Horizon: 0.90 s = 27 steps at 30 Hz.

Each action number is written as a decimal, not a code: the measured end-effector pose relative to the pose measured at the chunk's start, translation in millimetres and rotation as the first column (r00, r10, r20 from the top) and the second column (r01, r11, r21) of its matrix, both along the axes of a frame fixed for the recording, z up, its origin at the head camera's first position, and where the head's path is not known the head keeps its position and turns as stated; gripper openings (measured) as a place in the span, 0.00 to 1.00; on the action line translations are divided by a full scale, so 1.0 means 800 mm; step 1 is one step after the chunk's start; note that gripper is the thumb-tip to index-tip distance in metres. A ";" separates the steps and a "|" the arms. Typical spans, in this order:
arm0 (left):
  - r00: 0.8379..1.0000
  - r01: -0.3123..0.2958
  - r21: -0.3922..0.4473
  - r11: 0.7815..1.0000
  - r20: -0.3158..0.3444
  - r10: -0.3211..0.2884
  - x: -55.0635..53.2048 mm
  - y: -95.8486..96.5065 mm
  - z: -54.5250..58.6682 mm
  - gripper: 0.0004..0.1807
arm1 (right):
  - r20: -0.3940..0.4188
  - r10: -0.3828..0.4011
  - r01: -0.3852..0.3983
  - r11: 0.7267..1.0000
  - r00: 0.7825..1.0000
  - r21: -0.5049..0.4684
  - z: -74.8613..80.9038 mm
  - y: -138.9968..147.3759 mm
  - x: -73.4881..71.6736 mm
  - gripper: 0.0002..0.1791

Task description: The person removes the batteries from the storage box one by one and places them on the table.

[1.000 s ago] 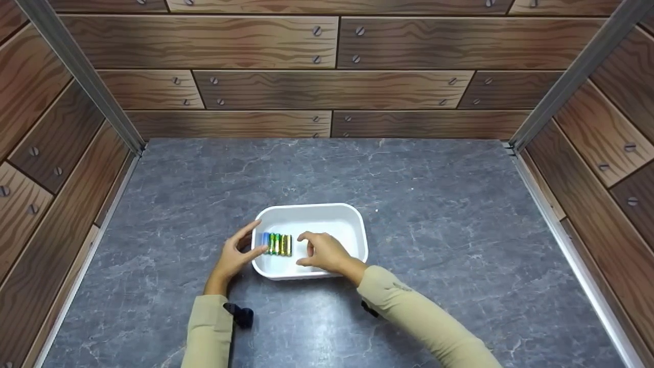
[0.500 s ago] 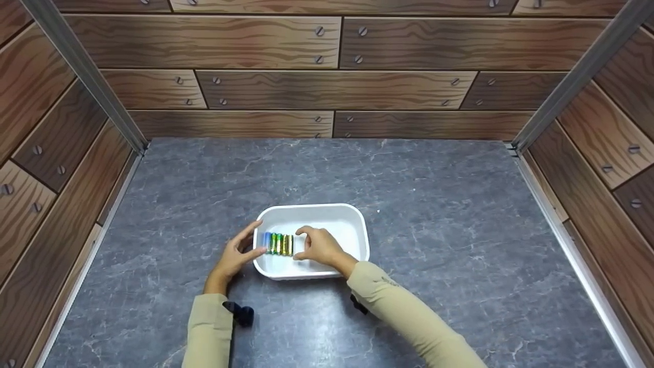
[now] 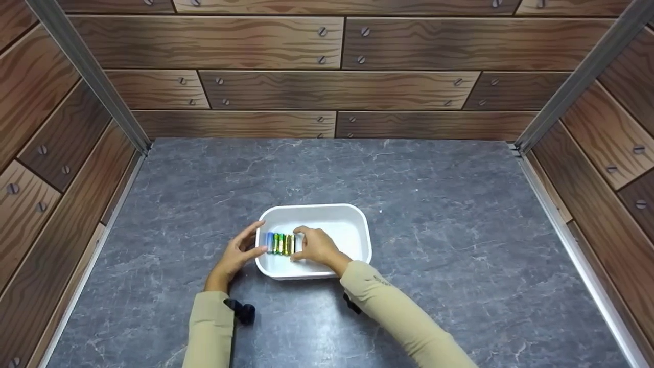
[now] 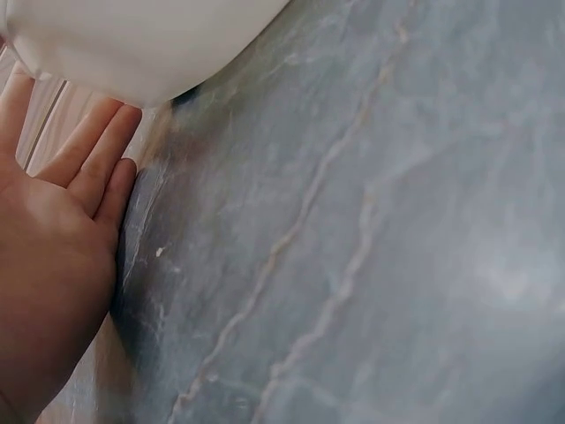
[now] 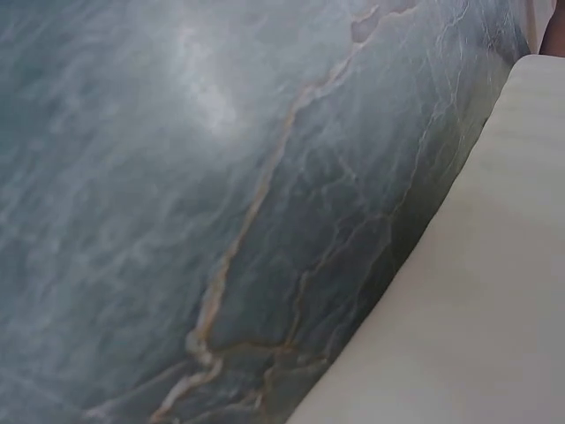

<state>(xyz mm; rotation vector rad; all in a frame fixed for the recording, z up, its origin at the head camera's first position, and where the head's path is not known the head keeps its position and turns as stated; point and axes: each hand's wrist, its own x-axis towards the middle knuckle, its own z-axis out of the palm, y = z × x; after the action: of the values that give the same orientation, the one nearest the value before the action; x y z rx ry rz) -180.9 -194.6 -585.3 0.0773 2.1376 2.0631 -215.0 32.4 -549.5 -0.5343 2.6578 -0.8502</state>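
A white tray (image 3: 352,274) stands on the table with several batteries (image 3: 281,244) side by side in its left half, one blue-wrapped, the others green and gold. At the tray's left wall is my left hand (image 3: 236,257), thumb lapping over the rim and index fingertip at the rim higher up. In the left wrist view, the straight fingers of this hand (image 4: 66,212) reach the tray's underside edge (image 4: 141,53). Inside the tray, my right hand (image 3: 318,248) spreads thumb and index finger in a C, their tips right by the two ends of the rightmost gold battery.
Around the tray spreads a grey marbled table (image 3: 444,230). Wood-patterned panels (image 3: 337,89) wall it at the back and sides, with metal posts (image 3: 97,82) at the corners. A black wrist mount (image 3: 242,312) hangs off the left sleeve. The right sleeve (image 5: 468,265) fills part of the right wrist view.
My right hand has moved left inside the tray, from a gap beside the battery row to the rightmost battery. My left hand stays at the rim; the batteries lie as before.
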 end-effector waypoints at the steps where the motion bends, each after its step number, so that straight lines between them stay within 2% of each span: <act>1: 1.000 0.002 0.007 1.000 -0.001 -0.002 0.000 0.000 0.000 0.38 | 0.003 -0.003 0.003 1.000 1.000 0.004 -0.001 -0.001 0.000 0.38; 7: 1.000 0.002 0.023 1.000 -0.002 -0.002 0.001 0.001 -0.001 0.38 | 0.013 -0.008 0.008 1.000 1.000 0.025 -0.003 -0.004 0.000 0.36; 15: 1.000 -0.004 0.017 1.000 -0.016 0.005 0.001 0.002 0.001 0.37 | -0.037 0.024 -0.023 0.999 0.999 0.040 -0.002 -0.004 -0.002 0.31; 19: 1.000 -0.007 0.024 1.000 -0.018 0.007 0.000 0.002 0.000 0.37 | -0.034 0.030 -0.028 0.999 0.999 0.047 0.001 -0.004 -0.001 0.31; 27: 1.000 -0.011 0.013 1.000 0.016 0.011 0.001 0.001 0.001 0.37 | -0.043 0.042 -0.041 0.999 0.998 0.033 0.009 -0.007 0.002 0.31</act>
<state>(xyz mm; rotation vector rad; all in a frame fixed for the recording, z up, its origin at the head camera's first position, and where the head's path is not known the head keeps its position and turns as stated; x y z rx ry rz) -179.7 -194.0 -584.7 0.0503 2.1205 2.0763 -213.1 27.1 -542.0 -0.6048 2.6854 -0.7912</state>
